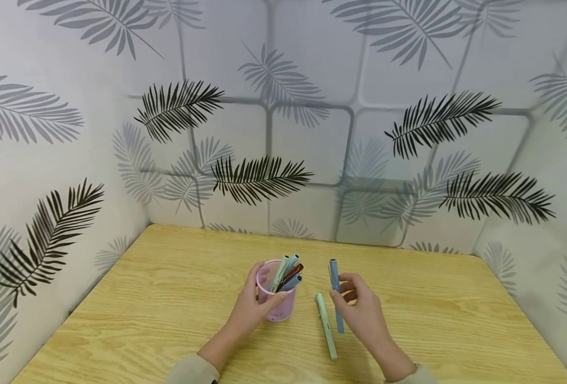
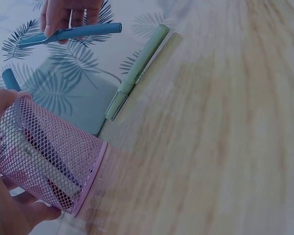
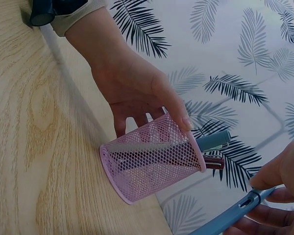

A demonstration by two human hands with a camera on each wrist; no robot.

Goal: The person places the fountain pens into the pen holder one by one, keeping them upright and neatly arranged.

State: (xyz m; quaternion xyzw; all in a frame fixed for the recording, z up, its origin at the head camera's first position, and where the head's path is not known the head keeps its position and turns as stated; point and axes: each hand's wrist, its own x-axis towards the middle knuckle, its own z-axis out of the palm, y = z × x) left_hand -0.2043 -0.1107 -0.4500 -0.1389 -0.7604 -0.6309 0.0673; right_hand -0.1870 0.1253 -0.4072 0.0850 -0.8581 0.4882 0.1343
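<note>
My left hand (image 1: pixel 246 312) grips a pink mesh pen holder (image 1: pixel 287 308), with the thumb near its rim and the fingers round its far side. Several pens lean in the holder: a light green one (image 1: pixel 278 274), blue ones and a dark red one (image 1: pixel 293 272). To the right of the holder, my right hand (image 1: pixel 364 312) pinches a blue pen (image 1: pixel 334 273) between thumb and fingers. That pen is held above the table, as the left wrist view shows. Between the hands a light green pen (image 1: pixel 326 326) lies on the tabletop, touching neither hand.
The table (image 1: pixel 177 277) has a yellowish wood-grain top. Behind it and at both sides hang pale walls or sheets (image 1: pixel 307 208) with grey and black leaf prints, close to the table's edges.
</note>
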